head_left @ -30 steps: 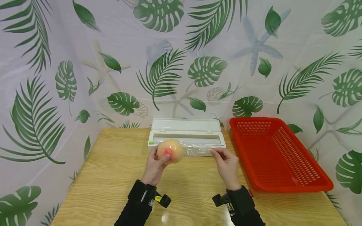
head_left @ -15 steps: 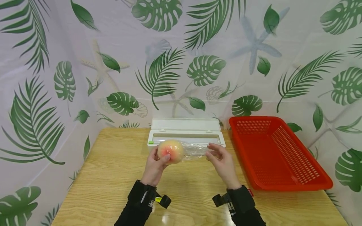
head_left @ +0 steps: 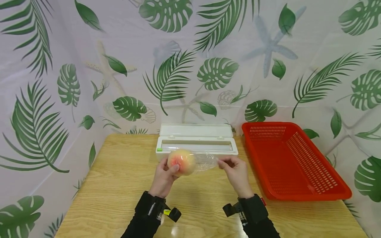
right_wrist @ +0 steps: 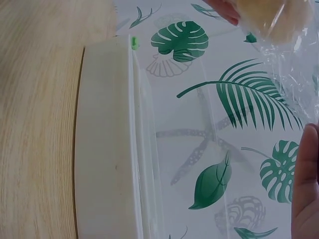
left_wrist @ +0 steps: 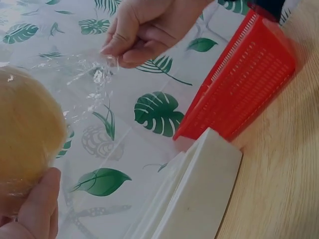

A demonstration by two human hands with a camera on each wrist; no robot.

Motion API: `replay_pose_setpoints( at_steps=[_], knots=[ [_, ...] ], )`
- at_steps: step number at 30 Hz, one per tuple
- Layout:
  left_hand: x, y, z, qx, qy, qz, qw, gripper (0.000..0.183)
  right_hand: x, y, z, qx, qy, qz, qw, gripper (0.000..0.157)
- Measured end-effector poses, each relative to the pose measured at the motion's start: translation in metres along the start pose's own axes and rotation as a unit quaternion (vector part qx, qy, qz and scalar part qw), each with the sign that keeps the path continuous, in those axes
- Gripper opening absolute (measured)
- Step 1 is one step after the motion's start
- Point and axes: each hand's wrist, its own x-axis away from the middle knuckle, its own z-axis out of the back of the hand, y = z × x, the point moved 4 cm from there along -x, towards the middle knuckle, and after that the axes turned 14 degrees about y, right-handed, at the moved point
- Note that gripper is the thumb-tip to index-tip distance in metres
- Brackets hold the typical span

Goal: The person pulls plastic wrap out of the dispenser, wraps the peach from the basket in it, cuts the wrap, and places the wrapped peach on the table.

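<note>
A peach [head_left: 184, 162], yellow with a red blush, is wrapped in clear plastic film [head_left: 205, 162] that trails off to its right. My left hand [head_left: 165, 175] grips the peach from the left, thumb across its front. With thumb and fingertips my right hand [head_left: 236, 172] pinches the loose end of the film. The left wrist view shows the film stretched between the peach [left_wrist: 30, 129] and the right hand [left_wrist: 149, 30]. Behind both hands stands a white cling film dispenser [head_left: 196, 140], its lid raised and a roll inside.
A red perforated plastic basket [head_left: 297, 162] stands on the right of the wooden table [head_left: 119, 185]. A green slider [head_left: 159, 149] sits at the dispenser's left end. Leaf-patterned cloth [head_left: 184, 66] hangs behind the table.
My right fingers spread off the film end half a second ago and now pinch it again. The peach has shifted slightly right and down in the left hand.
</note>
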Motion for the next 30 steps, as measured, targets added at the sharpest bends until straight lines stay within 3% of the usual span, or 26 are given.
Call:
replay_pose_setpoints(
  at_steps=[5, 11, 17, 25, 30],
  knots=[
    [0.004, -0.001, -0.003, 0.037, -0.025, 0.008, 0.9990, 0.041, -0.003, 0.013, -0.003, 0.000, 0.000, 0.018, 1.000, 0.005],
    [0.010, 0.001, -0.011, 0.078, -0.081, -0.002, 0.9937, 0.034, -0.002, 0.013, -0.008, -0.010, -0.002, 0.012, 1.000, 0.006],
    [0.015, 0.002, -0.016, 0.094, -0.119, -0.002, 0.9884, 0.030, 0.000, 0.005, -0.012, -0.012, -0.006, -0.001, 1.000, 0.005],
    [0.019, 0.001, -0.024, 0.109, -0.184, -0.002, 0.9768, 0.033, 0.000, 0.009, -0.018, -0.015, -0.022, 0.022, 0.999, 0.004],
    [0.020, -0.002, -0.027, 0.118, -0.197, 0.012, 0.9732, 0.033, 0.003, 0.007, -0.023, -0.035, -0.033, 0.016, 0.999, 0.004]
  ],
)
